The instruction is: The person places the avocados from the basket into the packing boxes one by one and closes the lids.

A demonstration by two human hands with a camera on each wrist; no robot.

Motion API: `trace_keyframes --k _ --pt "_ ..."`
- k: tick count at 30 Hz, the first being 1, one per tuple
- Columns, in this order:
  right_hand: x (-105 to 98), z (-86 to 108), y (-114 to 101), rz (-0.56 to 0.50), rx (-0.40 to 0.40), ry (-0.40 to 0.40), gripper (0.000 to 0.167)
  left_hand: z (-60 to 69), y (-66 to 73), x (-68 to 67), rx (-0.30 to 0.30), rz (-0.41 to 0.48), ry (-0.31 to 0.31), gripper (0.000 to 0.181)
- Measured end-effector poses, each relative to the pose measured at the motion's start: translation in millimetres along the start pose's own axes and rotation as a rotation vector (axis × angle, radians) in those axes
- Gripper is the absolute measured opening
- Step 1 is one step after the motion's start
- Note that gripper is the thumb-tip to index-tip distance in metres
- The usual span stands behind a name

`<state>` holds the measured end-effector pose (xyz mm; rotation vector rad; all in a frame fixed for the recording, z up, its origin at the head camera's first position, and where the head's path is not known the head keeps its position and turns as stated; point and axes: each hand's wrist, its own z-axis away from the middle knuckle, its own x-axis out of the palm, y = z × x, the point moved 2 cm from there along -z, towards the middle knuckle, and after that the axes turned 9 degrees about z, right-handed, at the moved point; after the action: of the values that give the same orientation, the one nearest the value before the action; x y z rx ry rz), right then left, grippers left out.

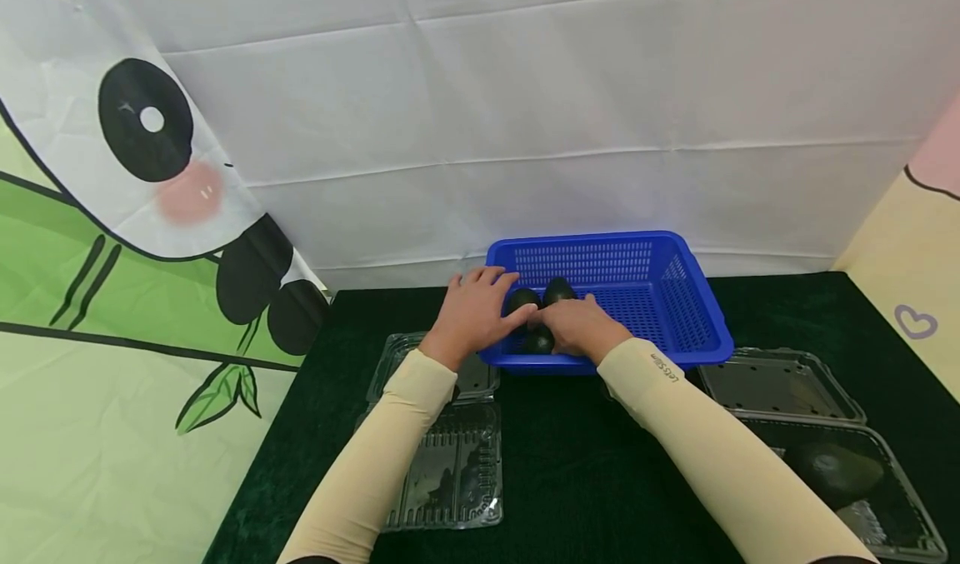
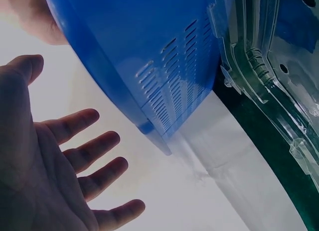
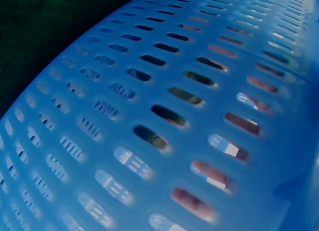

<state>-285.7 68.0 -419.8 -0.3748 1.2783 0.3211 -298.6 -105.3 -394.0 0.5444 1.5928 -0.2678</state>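
Note:
A blue plastic basket (image 1: 697,322) with slotted walls holds several dark avocados at its left end: a front avocado (image 1: 537,341), a left avocado (image 1: 522,299) and a back avocado (image 1: 558,289). My right hand (image 1: 581,326) reaches over the front wall and touches the avocados. Its fingertips are partly hidden, so a grip is unclear. Through the slots in the right wrist view, dark green avocado skin (image 3: 172,115) and parts of fingers show. My left hand (image 1: 472,314) hovers by the basket's left rim, fingers spread; the left wrist view shows its palm (image 2: 30,156) bare.
To the left front lies an opened clear clamshell box (image 1: 457,472). At right, another opened clamshell (image 1: 780,385) holds an avocado (image 1: 836,471). Dark green cloth (image 1: 585,481) covers the table. A white sheet (image 1: 562,197) hangs behind the basket, and a printed cartoon sheet (image 1: 187,239) hangs left.

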Motion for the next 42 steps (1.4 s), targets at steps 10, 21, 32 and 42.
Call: trace_keyframes --k 10,21,32,42 --pt "-2.0 2.3 5.9 0.062 0.017 0.036 0.058 2.0 0.8 -1.9 0.007 0.019 0.008 0.077" --pt "-12.1 14.2 14.4 0.195 0.055 0.212 0.077 4.1 1.3 -5.5 -0.002 0.015 0.014 0.080" --pt "-24.4 37.7 37.0 0.190 0.083 0.283 0.069 6.7 3.9 -7.0 0.017 0.013 0.017 0.081" --pt "-43.8 89.0 56.7 0.175 0.075 0.381 0.066 10.0 1.9 -5.8 0.020 0.026 0.011 0.081"
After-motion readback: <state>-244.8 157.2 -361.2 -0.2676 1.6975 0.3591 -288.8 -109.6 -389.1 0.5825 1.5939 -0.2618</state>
